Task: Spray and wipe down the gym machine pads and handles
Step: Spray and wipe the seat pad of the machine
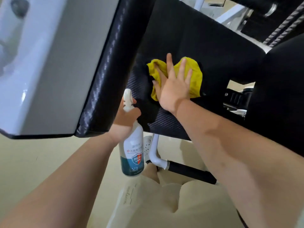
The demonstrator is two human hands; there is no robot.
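A black textured machine pad (pixel 194 43) fills the upper middle of the head view. My right hand (pixel 174 86) lies flat on a crumpled yellow cloth (pixel 194 74), fingers spread, pressing it against the pad. My left hand (pixel 125 120) is wrapped around the neck of a white spray bottle (pixel 133 145) with a blue label, held upright below the pad's lower edge. The bottle's nozzle (pixel 128 96) points up beside the pad.
A white and grey machine panel (pixel 41 63) with a black stitched edge looms at the left. Below, a white tube with a black foam handle (pixel 189 171) crosses above the beige floor (pixel 41 162). My legs and a white shoe (pixel 147 145) show beneath. Another dark pad (pixel 279 104) stands at right.
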